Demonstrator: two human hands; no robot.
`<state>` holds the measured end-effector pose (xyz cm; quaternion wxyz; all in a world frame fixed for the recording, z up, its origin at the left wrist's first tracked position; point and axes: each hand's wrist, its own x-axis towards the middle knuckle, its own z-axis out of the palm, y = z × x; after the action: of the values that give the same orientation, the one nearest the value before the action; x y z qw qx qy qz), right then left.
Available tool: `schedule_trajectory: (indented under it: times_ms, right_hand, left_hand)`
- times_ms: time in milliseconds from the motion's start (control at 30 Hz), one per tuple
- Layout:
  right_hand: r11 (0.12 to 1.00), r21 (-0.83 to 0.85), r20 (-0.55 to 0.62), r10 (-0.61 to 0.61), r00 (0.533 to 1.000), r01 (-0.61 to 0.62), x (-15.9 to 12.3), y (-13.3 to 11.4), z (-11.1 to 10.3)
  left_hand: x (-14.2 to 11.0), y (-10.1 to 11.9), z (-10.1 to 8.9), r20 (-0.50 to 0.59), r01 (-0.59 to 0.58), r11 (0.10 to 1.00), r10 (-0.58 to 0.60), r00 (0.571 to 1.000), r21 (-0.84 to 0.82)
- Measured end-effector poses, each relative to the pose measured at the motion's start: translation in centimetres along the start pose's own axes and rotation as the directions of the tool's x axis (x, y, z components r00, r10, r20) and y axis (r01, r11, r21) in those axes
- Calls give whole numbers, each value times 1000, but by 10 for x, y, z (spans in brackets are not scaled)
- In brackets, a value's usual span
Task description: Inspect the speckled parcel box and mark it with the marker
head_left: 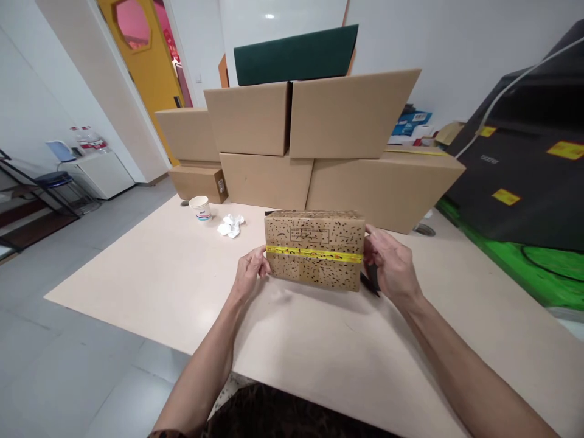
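Between my two hands is a small cardboard box (314, 234), covered in black specks, with a yellow printed tape strip (314, 253) across its front face. My left hand (250, 267) grips its lower left edge, the fingertips partly hidden behind the corner. On the other side, my right hand (395, 261) holds the right end with thumb and fingers. The box is tilted, its front face toward me; whether its bottom touches the table (292, 340) I cannot tell. A dark, slim object (370, 285) lies by the lower right corner, partly hidden.
Plain cardboard boxes (349, 115) are stacked along the table's back, topped by a dark green box (296, 58). A paper cup (201, 208) and a crumpled tissue (232, 225) stand to the left. Beyond the right edge is a large black-covered object (524, 158).
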<state>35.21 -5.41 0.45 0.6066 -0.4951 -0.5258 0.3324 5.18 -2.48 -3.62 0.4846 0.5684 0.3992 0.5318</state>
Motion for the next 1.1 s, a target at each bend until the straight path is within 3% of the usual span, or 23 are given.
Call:
schedule_trajectory:
  times_ms: [100,200,300,433,500,600,733,933,1100]
  right_hand:
    - [994,100,-71,52,996,-45,8,1,4]
    - [980,154,-46,137,990,-128,14,12,7]
    - [973,147,-36,185,982,-178,17,26,9]
    - [964,129,-46,238,970,-231,15,32,12]
    - [966,111,-25,239,971,-235,13,30,16]
    - [973,85,12,214,977,-214,8,27,19]
    - [970,85,10,226,974,-226,6,24,13]
    - [977,123,43,168,985,-172,2,9,3]
    - [939,208,81,261,962,-272,0,0,6]
  left_hand:
    - [-2,4,0,-20,-7,998,8,1000,70]
    - [-2,6,1,-29,-26,994,29,999,103]
    - [0,4,3,-50,-27,995,31,998,92]
    - [3,-4,4,-137,-49,969,84,987,241]
    - [4,-7,3,-95,-66,958,96,991,281]
    - [4,-8,2,-20,-37,973,42,999,227]
    - [1,-7,-1,-81,-8,996,15,997,90]
    - [0,-3,-7,-113,-196,975,184,976,-104]
    - [2,6,-10,-102,-281,930,264,959,-236]
